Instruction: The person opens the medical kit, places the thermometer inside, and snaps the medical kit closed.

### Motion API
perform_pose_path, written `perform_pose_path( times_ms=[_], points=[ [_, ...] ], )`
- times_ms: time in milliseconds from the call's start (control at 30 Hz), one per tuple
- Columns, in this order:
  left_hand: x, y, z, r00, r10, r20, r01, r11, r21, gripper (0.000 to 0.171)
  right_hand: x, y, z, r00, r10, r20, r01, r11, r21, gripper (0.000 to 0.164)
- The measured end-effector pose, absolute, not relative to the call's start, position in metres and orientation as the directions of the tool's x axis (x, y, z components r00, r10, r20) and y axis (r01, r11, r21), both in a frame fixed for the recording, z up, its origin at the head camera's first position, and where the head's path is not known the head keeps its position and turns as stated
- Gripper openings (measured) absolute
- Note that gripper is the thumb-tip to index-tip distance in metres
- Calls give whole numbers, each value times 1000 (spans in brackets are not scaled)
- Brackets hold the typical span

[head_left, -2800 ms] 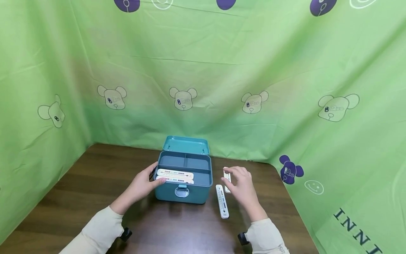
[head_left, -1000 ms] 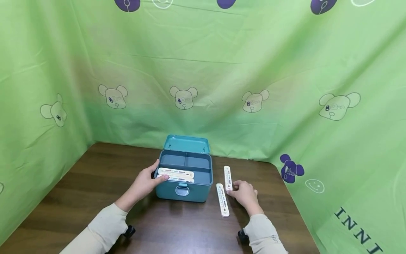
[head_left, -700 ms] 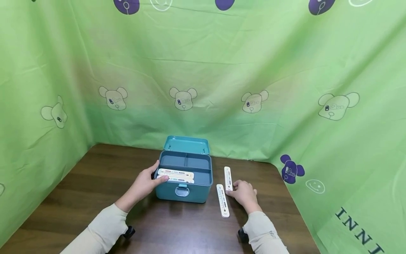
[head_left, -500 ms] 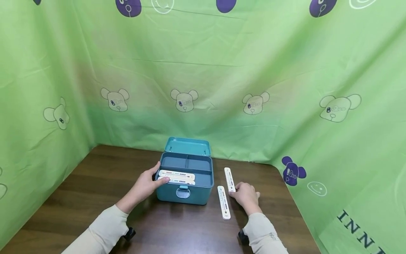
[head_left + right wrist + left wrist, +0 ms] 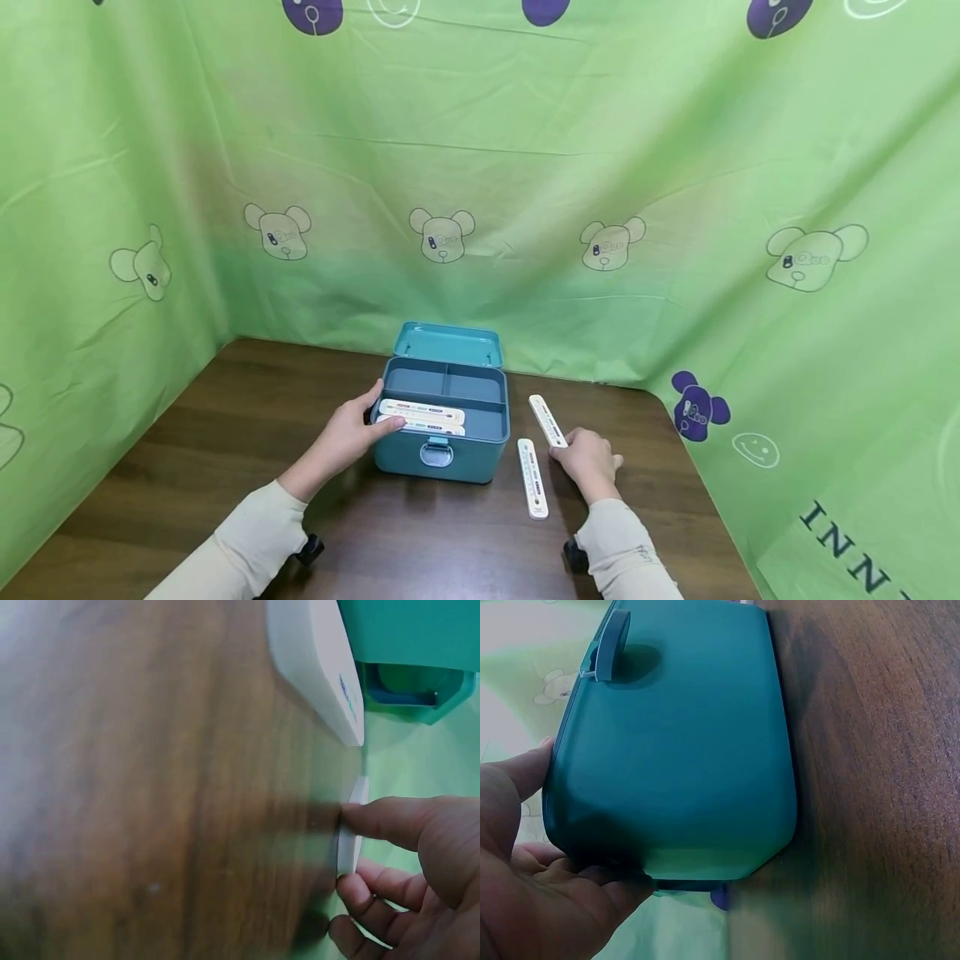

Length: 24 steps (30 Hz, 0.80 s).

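Note:
A teal storage box [image 5: 468,459] stands with its lid [image 5: 447,344] raised at the back. My left hand [image 5: 342,437] grips its left side, thumb over the front rim; in the left wrist view the fingers are partly hidden behind the box wall [image 5: 675,750]. Two white strip thermometers [image 5: 422,412] lie in the front compartment. To the right of the box, my right hand [image 5: 588,458] pinches the near end of another white thermometer [image 5: 547,419], which slants away toward the back. Nearer me, a further thermometer [image 5: 532,479] lies flat on the table, just left of that hand.
Behind the front compartment, the box has two smaller compartments [image 5: 474,387]. The box and thermometers are on a dark wooden table [image 5: 420,542]. A green printed cloth [image 5: 525,308] hangs around the back and sides of the table.
My right hand has come down onto the farther thermometer's near end, pinched it and swung that end rightward, so it slants more. My left hand stays on the box.

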<state>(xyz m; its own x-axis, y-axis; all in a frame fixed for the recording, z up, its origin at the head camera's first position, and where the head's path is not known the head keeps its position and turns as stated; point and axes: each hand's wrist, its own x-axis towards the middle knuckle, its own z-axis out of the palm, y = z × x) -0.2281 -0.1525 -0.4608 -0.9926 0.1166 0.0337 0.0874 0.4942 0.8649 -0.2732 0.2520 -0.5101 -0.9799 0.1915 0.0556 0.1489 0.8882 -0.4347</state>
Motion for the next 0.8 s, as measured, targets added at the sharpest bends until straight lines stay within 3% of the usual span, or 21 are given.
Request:
perform_pose_path(
  times_ms=[200, 433, 800],
  points=[
    [-227, -152, -459, -992, 116, 42, 94, 487, 869, 99, -274, 258, -509, -969, 241, 60, 186, 863, -470, 22],
    [-227, -152, -459, -994, 108, 31, 81, 492, 867, 99, -273, 266, -508, -960, 272, 61, 196, 815, -545, 30],
    [-229, -152, -462, -993, 115, 40, 91, 480, 873, 100, -270, 280, -501, -960, 200, 194, 52, 813, -580, 33]
  ],
)
